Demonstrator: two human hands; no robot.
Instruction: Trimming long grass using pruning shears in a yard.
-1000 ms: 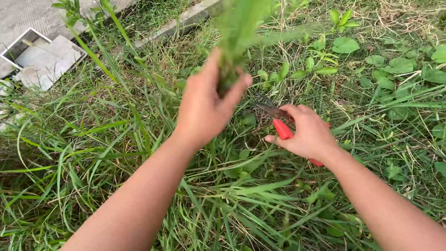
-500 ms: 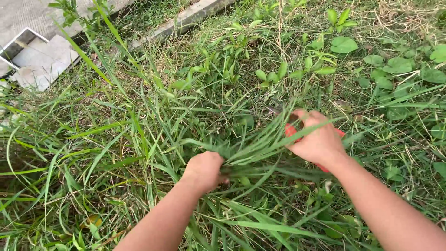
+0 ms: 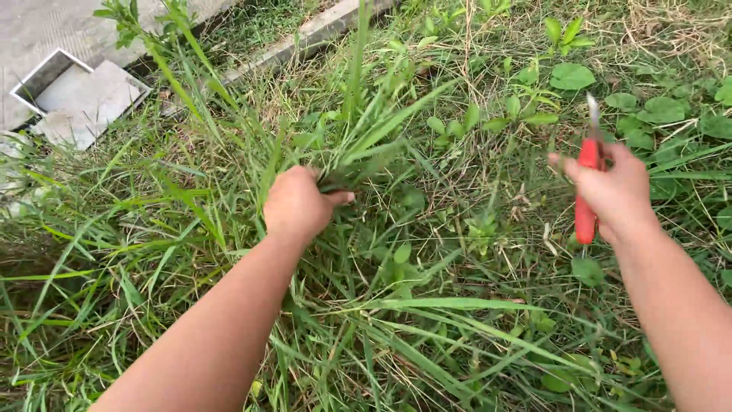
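Head view: left hand clamped round grass tuft; right hand, right of tuft, fisted on red-handled shears; blade likely to nick gripping fingers if swung close.

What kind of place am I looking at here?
Most likely an overgrown yard or verge outdoors: tall grass and leafy weeds cover the ground, with a concrete curb and a paved slab along the edge.

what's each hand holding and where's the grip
The left hand grips a grass tuft low on its blades. The right hand holds shears by the red handles, blades pointing up.
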